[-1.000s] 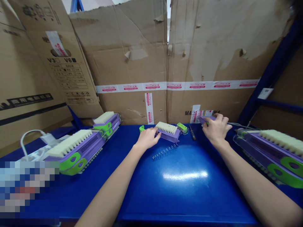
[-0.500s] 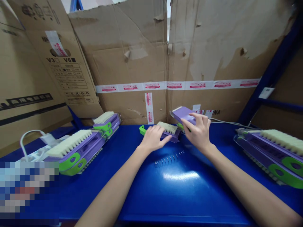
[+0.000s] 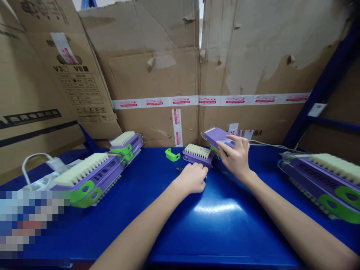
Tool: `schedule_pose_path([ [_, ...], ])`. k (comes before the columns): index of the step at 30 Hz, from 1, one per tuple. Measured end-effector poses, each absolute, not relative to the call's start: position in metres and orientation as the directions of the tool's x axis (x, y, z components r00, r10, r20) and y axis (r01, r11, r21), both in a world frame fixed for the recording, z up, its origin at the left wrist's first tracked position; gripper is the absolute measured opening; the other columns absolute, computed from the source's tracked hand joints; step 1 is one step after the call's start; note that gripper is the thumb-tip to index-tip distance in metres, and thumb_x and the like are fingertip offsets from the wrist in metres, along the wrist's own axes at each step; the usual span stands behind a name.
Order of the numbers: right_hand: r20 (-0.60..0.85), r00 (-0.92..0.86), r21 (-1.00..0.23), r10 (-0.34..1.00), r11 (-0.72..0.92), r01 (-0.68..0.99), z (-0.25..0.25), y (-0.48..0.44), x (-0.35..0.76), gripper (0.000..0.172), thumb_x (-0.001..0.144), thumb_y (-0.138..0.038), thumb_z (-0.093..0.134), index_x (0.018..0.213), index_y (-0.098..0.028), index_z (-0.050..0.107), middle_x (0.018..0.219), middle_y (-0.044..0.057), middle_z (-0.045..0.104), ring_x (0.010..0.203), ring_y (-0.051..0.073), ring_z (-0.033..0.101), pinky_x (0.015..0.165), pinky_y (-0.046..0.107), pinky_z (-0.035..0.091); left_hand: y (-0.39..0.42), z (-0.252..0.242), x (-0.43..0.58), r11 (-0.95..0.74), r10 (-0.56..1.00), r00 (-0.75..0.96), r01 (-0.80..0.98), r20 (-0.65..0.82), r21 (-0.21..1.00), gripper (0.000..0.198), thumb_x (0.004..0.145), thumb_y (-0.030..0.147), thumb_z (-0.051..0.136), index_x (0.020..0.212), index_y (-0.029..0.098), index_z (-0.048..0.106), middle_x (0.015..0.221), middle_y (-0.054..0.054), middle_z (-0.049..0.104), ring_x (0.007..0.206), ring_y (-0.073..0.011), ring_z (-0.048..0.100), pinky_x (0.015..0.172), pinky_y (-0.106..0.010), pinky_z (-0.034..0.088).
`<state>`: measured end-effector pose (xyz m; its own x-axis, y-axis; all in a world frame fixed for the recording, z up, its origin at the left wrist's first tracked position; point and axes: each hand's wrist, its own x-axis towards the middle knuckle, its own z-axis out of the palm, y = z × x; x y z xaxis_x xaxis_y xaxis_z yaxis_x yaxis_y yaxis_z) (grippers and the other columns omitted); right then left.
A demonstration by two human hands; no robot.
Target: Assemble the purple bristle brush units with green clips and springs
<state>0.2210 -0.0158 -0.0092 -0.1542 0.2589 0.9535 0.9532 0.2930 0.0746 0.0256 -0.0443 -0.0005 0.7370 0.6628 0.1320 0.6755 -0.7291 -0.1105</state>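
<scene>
Left hand [image 3: 192,177] moved onto spring [image 3: 179,169]

Spring [image 3: 179,169] mostly hidden by left grip [image 3: 194,178]

Cardboard sheets [image 3: 154,75] line the far edge of the blue table [image 3: 112,217]. A blue post [image 3: 320,88] slants near its far right corner. Light [image 3: 218,207] glares off its middle.
</scene>
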Motion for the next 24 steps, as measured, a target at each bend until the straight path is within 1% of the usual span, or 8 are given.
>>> schedule_pose_path([
  [3, 0.945, -0.18, 0.089, 0.273, 0.314, 0.945, -0.012, -0.015, 0.22, 0.018, 0.085, -0.024, 0.058, 0.095, -0.027, 0.072, 0.113, 0.01, 0.056, 0.102, 0.027, 0.046, 0.082, 0.041, 0.038, -0.035, -0.001, 0.018, -0.653, 0.737, 0.662, 0.749, 0.137, -0.111, 0.028, 0.076, 0.015, 0.046, 0.101, 0.013, 0.058, 0.103, -0.017, 0.062, 0.098, -0.0312, 0.06, 0.077, -0.043, 0.049],
  [8, 0.91, -0.256, 0.115, 0.327, 0.394, 0.912, -0.017, -0.017, 0.212, 0.018, 0.086, -0.024, 0.057, 0.095, -0.026, 0.072, 0.11, 0.01, 0.057, 0.1, 0.025, 0.048, 0.081, 0.041, 0.039, -0.026, -0.002, 0.013, -0.641, 0.745, 0.642, 0.764, 0.181, -0.071, 0.029, 0.08, 0.017, 0.042, 0.103, 0.014, 0.059, 0.106, -0.016, 0.062, 0.102, -0.031, 0.058, 0.08, -0.043, 0.048],
  [12, 0.925, -0.172, -0.01, 0.339, 0.474, 0.88, -0.019, -0.016, 0.204, 0.019, 0.086, -0.026, 0.057, 0.097, -0.025, 0.072, 0.107, 0.01, 0.056, 0.098, 0.024, 0.049, 0.08, 0.04, 0.042, -0.024, 0.006, 0.013, -0.567, 0.772, 0.543, 0.823, 0.33, -0.03, 0.024, 0.083, 0.02, 0.04, 0.096, 0.015, 0.06, 0.099, -0.014, 0.063, 0.096, -0.0288, 0.058, 0.081, -0.043, 0.047],
  [14, 0.932, -0.104, -0.1, 0.348, 0.522, 0.847, -0.02, -0.015, 0.2, 0.019, 0.086, -0.026, 0.057, 0.097, -0.024, 0.072, 0.106, 0.01, 0.054, 0.096, 0.023, 0.049, 0.08, 0.04, 0.044, -0.023, 0.009, 0.014, -0.503, 0.769, 0.448, 0.865, 0.456, -0.002, 0.025, 0.086, 0.032, 0.042, 0.096, 0.015, 0.058, 0.098, -0.014, 0.062, 0.098, -0.0292, 0.056, 0.082, -0.043, 0.046],
  [16, 0.932, -0.051, -0.164, 0.359, 0.543, 0.823, -0.021, -0.014, 0.196, 0.019, 0.086, -0.027, 0.057, 0.095, -0.024, 0.073, 0.105, 0.01, 0.053, 0.096, 0.023, 0.049, 0.081, 0.04, 0.045, -0.02, 0.009, 0.013, -0.45, 0.751, 0.355, 0.892, 0.556, 0.037, 0.039, 0.084, 0.048, 0.048, 0.102, 0.015, 0.056, 0.103, -0.015, 0.058, 0.103, -0.0309, 0.053, 0.085, -0.044, 0.045],
  [18, 0.927, -0.017, -0.199, 0.374, 0.532, 0.823, -0.023, -0.014, 0.193, 0.019, 0.086, -0.028, 0.056, 0.094, -0.024, 0.073, 0.107, 0.01, 0.053, 0.097, 0.023, 0.048, 0.081, 0.041, 0.045, -0.014, 0.003, 0.01, -0.415, 0.76, 0.285, 0.905, 0.585, 0.099, 0.056, 0.078, 0.058, 0.054, 0.111, 0.013, 0.052, 0.11, -0.016, 0.055, 0.106, -0.0328, 0.051, 0.088, -0.046, 0.043],
  [21, 0.911, 0.03, -0.249, 0.411, 0.491, 0.835, -0.027, -0.013, 0.19, 0.019, 0.086, -0.029, 0.056, 0.093, -0.027, 0.074, 0.108, 0.009, 0.053, 0.099, 0.025, 0.047, 0.079, 0.042, 0.045, -0.002, -0.01, 0.004, -0.406, 0.815, 0.22, 0.876, 0.536, 0.258, 0.07, 0.074, 0.057, 0.06, 0.125, 0.013, 0.043, 0.122, -0.018, 0.05, 0.114, -0.0334, 0.048, 0.095, -0.046, 0.04],
  [24, 0.891, 0.077, -0.298, 0.448, 0.449, 0.843, -0.032, -0.012, 0.189, 0.019, 0.086, -0.03, 0.056, 0.093, -0.028, 0.074, 0.109, 0.01, 0.053, 0.1, 0.026, 0.047, 0.078, 0.043, 0.045, 0.011, -0.022, -0.004, -0.446, 0.845, 0.227, 0.799, 0.484, 0.404, 0.079, 0.071, 0.056, 0.063, 0.134, 0.018, 0.035, 0.132, -0.016, 0.046, 0.124, -0.0329, 0.043, 0.101, -0.046, 0.035],
])
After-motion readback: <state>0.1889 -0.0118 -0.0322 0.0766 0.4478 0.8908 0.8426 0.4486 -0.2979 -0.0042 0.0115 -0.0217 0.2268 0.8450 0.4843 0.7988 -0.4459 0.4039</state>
